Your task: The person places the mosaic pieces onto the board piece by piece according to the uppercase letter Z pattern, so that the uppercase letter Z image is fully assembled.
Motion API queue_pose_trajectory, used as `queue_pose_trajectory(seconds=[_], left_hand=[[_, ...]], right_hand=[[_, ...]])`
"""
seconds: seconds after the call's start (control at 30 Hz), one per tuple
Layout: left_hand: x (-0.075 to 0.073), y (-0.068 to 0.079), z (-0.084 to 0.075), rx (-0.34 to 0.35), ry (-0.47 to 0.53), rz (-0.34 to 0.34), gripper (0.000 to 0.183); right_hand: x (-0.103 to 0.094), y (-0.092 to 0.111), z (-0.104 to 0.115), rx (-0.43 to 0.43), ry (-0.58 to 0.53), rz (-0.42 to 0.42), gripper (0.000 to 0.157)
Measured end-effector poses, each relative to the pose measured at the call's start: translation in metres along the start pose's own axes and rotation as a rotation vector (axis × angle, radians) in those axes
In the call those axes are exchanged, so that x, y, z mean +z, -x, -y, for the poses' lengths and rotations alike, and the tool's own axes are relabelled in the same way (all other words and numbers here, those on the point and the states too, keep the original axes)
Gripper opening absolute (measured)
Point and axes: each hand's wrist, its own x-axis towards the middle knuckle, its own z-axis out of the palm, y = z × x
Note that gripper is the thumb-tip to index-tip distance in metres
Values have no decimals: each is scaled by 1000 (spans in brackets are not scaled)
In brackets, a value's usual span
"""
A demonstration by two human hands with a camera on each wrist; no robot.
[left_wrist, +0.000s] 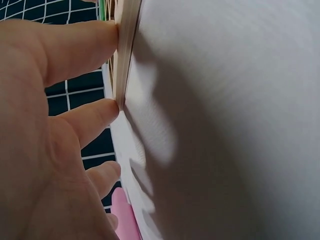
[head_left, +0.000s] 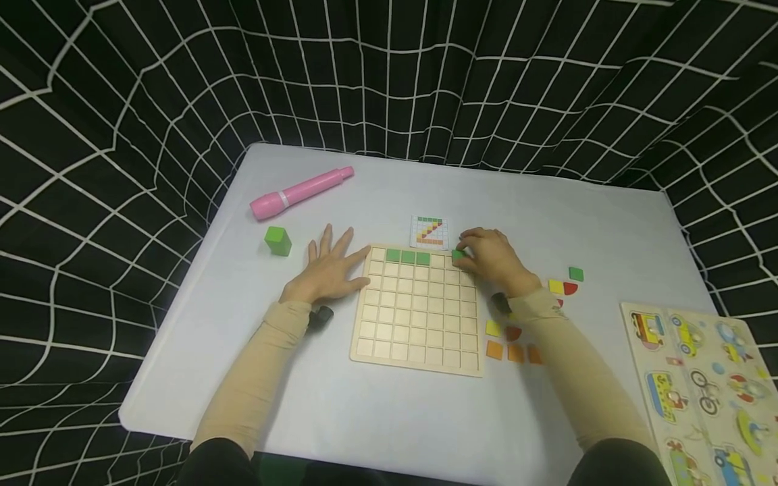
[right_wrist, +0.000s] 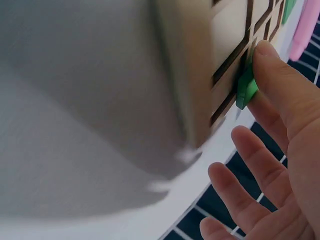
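Green tile (right_wrist: 246, 86) under right fingers (right_wrist: 280, 75)

I am pinching a small flat green tile (head_left: 457, 254) with my right hand (head_left: 495, 260), pressing it down into a cell in the top row of the pale wooden grid board (head_left: 418, 337), just to the right of three green tiles (head_left: 408, 256) already sitting side by side in that row; in the right wrist view it is tilting on edge, so it is probably not lying fully flat in its cell. The board is lying flat on the table, square and cut into rows of shallow cells, most of them bare. My left hand (head_left: 328, 270) is resting spread beside it, fingertips touching its left edge.
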Motion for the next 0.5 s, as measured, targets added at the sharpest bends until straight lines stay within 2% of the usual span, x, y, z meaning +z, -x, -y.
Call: queue_pose_trajectory(seconds=[0.3, 0.5], left_hand=[[-3, -3, 1, -6, -6, 6, 74], [-2, -3, 1, -12, -6, 11, 74]], right_hand=[[0, -8, 22, -75, -8, -3, 42], [5, -11, 30, -113, 24, -9, 41]])
